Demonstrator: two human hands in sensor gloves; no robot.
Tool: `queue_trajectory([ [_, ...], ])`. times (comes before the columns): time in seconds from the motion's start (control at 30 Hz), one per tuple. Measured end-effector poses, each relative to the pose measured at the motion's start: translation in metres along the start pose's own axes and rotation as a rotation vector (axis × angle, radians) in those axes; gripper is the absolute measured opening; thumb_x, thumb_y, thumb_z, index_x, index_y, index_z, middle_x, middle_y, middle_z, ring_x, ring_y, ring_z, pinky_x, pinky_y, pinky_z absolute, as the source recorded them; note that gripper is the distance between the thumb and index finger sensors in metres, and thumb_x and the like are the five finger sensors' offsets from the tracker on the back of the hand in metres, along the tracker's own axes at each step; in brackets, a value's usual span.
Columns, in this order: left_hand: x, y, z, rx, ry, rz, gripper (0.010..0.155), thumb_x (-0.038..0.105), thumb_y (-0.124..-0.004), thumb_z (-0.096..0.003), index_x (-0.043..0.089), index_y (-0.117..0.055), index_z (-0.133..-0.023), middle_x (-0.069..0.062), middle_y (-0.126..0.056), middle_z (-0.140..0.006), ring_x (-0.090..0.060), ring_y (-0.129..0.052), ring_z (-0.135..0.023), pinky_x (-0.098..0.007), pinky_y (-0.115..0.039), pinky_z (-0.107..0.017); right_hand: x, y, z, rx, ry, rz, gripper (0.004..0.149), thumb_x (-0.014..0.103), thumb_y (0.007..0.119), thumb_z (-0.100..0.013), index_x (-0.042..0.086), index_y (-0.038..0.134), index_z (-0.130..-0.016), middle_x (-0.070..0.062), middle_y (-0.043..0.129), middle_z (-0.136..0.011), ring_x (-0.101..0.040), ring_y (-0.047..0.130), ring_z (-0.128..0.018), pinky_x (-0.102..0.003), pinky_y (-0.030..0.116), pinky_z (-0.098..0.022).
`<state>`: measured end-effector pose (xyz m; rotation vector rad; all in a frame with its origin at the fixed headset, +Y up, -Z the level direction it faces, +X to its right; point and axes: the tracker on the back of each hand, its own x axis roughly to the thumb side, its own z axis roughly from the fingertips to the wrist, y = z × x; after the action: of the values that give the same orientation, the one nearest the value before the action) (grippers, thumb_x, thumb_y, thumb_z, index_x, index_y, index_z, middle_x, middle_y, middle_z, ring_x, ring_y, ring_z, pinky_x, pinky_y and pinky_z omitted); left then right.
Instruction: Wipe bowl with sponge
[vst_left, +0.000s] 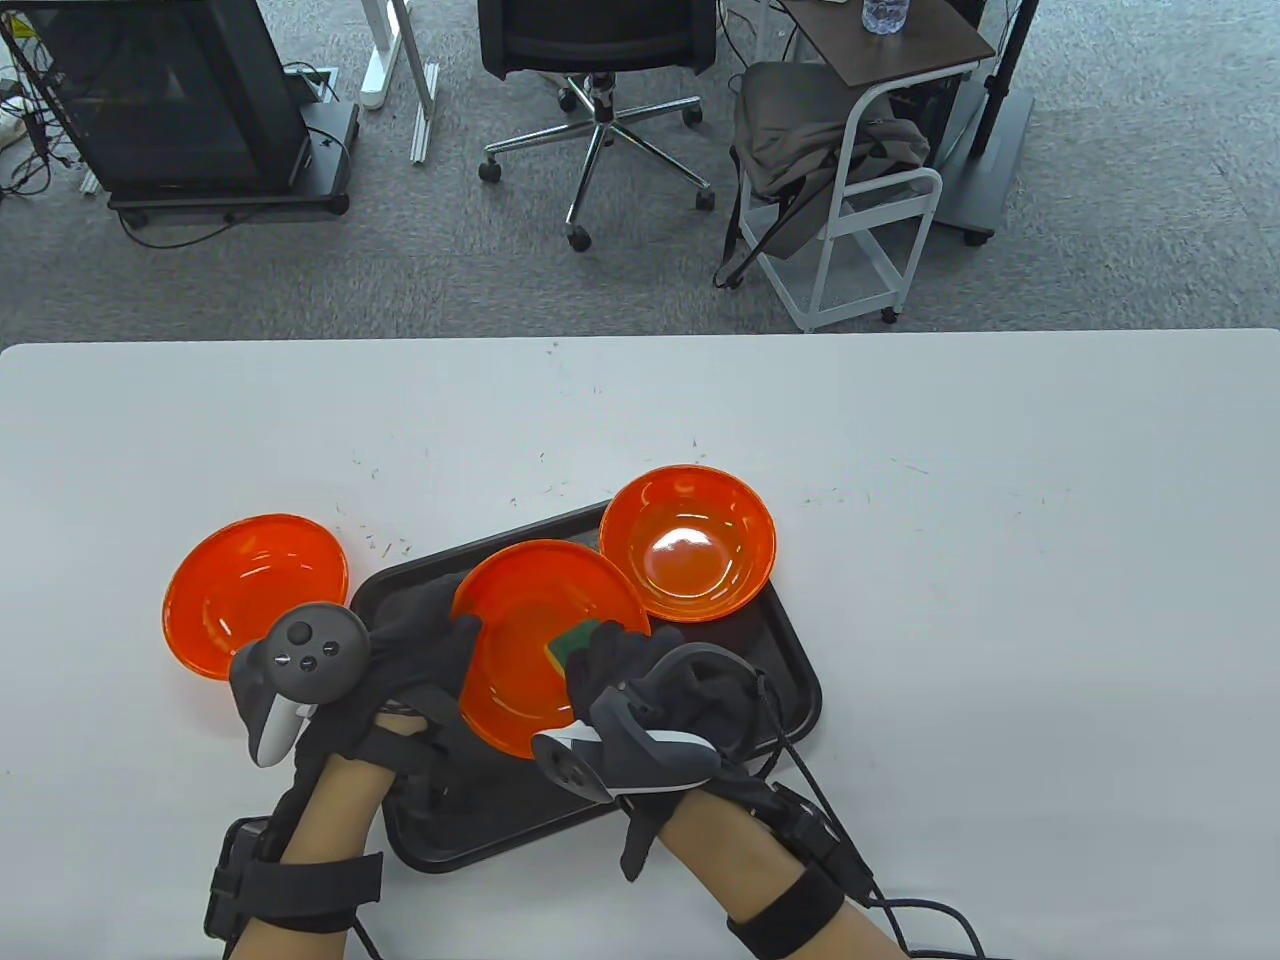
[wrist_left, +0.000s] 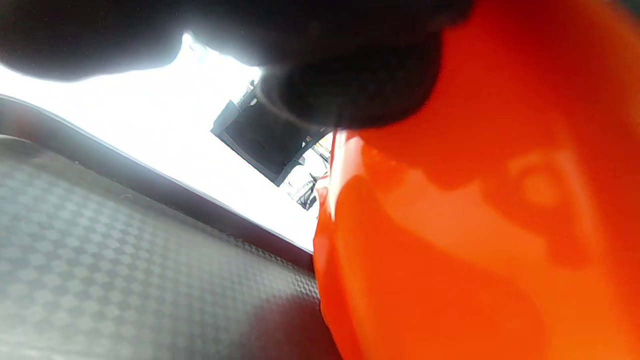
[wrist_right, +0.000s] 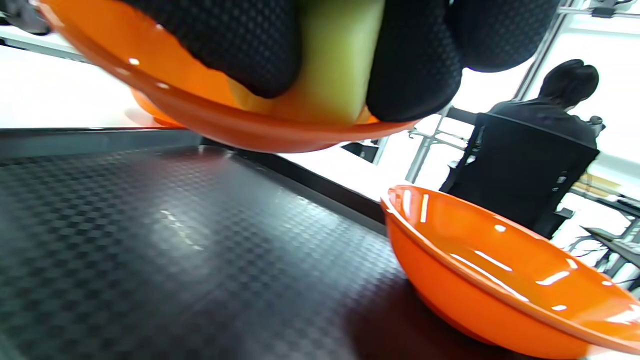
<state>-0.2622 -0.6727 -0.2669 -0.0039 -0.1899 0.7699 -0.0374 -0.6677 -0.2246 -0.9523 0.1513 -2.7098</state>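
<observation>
An orange bowl (vst_left: 535, 640) is held tilted above the black tray (vst_left: 790, 650). My left hand (vst_left: 425, 640) grips its left rim; the left wrist view shows the bowl's underside (wrist_left: 475, 225) close up. My right hand (vst_left: 610, 665) holds a yellow-green sponge (vst_left: 572, 640) and presses it inside the bowl near its right rim. In the right wrist view the sponge (wrist_right: 332, 60) sits between my gloved fingers (wrist_right: 240, 40), against the held bowl (wrist_right: 200, 117).
A second orange bowl (vst_left: 688, 542) rests on the tray's far right corner, also in the right wrist view (wrist_right: 490, 285). A third orange bowl (vst_left: 240, 590) sits on the white table (vst_left: 1000, 600) left of the tray. Chairs and carts stand beyond the table.
</observation>
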Motion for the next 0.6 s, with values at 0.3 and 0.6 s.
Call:
queue_trajectory([
  [0.3,0.011,-0.019,-0.001,-0.101,-0.034,0.046,0.055,0.045,-0.077,-0.0527,0.015,-0.072,-0.098,-0.006,-0.098,-0.038,-0.008,-0.096,-0.006,-0.031,-0.091,-0.01,-0.011,-0.003,0.005,-0.2,0.015,-0.048,0.047,0.03,0.08,-0.053,0.015,0.065,-0.095,-0.02,0.082,-0.095,-0.036,0.091,-0.063,-0.058,0.072,-0.049],
  [0.6,0.009,-0.021,-0.001,-0.053,-0.034,0.021,0.055,0.046,-0.076,-0.0526,0.016,-0.072,-0.099,-0.006,-0.098,-0.04,-0.01,-0.097,-0.009,-0.032,-0.091,-0.012,0.002,-0.002,0.003,-0.257,-0.248,-0.324,0.048,0.03,0.08,-0.052,0.015,0.065,-0.094,-0.02,0.084,-0.093,-0.035,0.092,-0.063,-0.057,0.073,-0.049],
])
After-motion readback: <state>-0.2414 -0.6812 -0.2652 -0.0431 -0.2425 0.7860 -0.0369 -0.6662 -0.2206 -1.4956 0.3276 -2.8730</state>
